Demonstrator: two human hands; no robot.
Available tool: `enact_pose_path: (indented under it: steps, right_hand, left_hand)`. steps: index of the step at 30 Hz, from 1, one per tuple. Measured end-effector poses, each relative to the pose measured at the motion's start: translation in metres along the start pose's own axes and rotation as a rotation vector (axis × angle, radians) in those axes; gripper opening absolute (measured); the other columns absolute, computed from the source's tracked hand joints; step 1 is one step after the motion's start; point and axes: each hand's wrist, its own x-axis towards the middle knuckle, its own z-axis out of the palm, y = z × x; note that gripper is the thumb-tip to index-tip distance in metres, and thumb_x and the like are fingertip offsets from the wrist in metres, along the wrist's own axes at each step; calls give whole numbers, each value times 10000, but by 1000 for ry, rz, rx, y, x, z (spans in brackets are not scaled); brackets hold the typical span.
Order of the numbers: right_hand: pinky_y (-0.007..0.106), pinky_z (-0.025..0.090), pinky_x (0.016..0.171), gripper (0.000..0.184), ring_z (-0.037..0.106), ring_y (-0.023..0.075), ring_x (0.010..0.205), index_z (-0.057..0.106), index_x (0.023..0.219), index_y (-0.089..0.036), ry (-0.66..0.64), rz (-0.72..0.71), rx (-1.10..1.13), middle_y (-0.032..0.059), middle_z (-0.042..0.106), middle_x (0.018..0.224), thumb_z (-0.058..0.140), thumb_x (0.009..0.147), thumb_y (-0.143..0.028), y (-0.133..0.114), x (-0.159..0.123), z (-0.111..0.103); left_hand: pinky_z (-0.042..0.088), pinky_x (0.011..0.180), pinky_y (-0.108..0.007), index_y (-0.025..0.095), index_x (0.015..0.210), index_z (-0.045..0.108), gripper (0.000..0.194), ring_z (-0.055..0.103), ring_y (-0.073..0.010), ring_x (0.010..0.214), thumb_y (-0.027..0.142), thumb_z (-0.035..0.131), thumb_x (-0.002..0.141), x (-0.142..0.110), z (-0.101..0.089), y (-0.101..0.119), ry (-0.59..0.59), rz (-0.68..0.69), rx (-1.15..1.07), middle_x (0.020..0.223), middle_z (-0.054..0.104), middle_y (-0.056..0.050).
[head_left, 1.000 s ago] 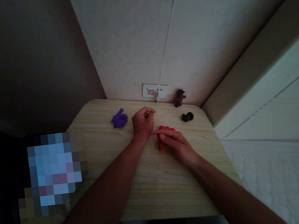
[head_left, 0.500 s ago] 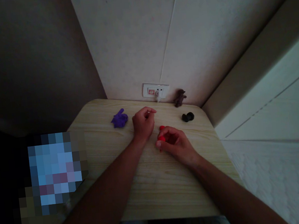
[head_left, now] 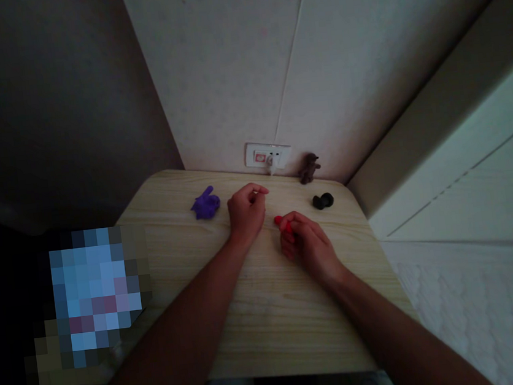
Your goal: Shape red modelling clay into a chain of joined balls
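Note:
My left hand [head_left: 246, 211] rests on the table, its fingers curled in a loose fist, and I see nothing in it. My right hand [head_left: 306, 242] is closed round a red lump of what looks like modelling clay [head_left: 289, 229], partly hidden by the fingers. Just beyond those fingertips, a small red piece [head_left: 278, 219] shows on the tabletop. Left of my left hand sits a purple clay-like shape [head_left: 205, 204] with a stub sticking up. Farther right lie a black two-lobed piece [head_left: 323, 201] and, against the wall, a dark brown figure [head_left: 309, 169].
The light wooden table [head_left: 253, 322] has rounded far corners and meets the wall. A wall socket [head_left: 268, 155] with a plug in it sits just above the far edge. At the left is a blurred-out patch [head_left: 96, 291]. A pale cabinet [head_left: 466, 162] stands to the right.
My right hand has turned and its fingers have shifted round the red lump, now covering more of it. My left hand has stayed put.

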Motion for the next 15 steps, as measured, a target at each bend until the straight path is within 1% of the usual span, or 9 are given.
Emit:
enact_pose_path:
  steps: [3, 5, 7, 9, 12, 13, 15]
  right_hand:
    - [222, 329, 444, 353, 350, 76, 471, 614, 878, -213, -11, -18, -54, -86, 410, 580, 659, 940, -558, 1, -2, 2]
    - [227, 323, 441, 400, 332, 78, 461, 601, 900, -220, -44, -25, -100, -97, 389, 560, 656, 946, -613, 2, -4, 2]
    - [231, 323, 448, 385, 331, 77, 459, 587, 882, -224, -56, -29, -114, -99, 393, 557, 684, 940, -593, 3, -4, 2]
    - [241, 352, 480, 338, 386, 85, 486, 594, 870, -222, -51, -48, -103, -82, 441, 583, 707, 937, -533, 2, -3, 0]
    - [269, 432, 570, 206, 509, 117, 591, 673, 923, -203, -40, -51, -45, -33, 540, 673, 694, 925, -408, -1, -2, -4]
    - [277, 453, 598, 184, 536, 126, 632, 701, 950, -195, -34, -51, -25, -15, 573, 717, 686, 915, -376, -3, -1, -5]
    - [282, 478, 637, 198, 565, 133, 692, 740, 1001, -192, -15, -74, -6, 12, 623, 800, 685, 912, -359, -6, 0, -8]
  left_hand:
    - [340, 557, -262, 192, 835, 743, 208, 497, -122, 510, 242, 543, 808, 1, 0, -1, -2, 14, 12, 527, 535, 53]
    - [347, 560, -262, 191, 836, 742, 209, 505, -122, 512, 240, 541, 808, 1, 0, -2, -4, 12, 11, 531, 540, 52]
    - [348, 562, -262, 191, 836, 740, 206, 508, -123, 516, 237, 542, 806, 0, 0, -2, -2, 9, 9, 531, 537, 53]
    - [347, 563, -262, 193, 835, 740, 200, 507, -124, 518, 238, 548, 804, 0, 0, -3, 2, 12, 9, 529, 534, 53]
    - [341, 554, -262, 195, 838, 739, 199, 495, -125, 508, 238, 547, 808, 0, 0, -3, 1, 5, -2, 526, 535, 52]
    - [342, 552, -261, 195, 837, 738, 199, 494, -125, 507, 237, 546, 807, 0, 0, -3, 0, 2, -5, 527, 538, 51]
    - [340, 548, -258, 195, 837, 737, 201, 492, -123, 506, 230, 542, 802, -1, 0, -2, -2, -5, -10, 530, 543, 49]
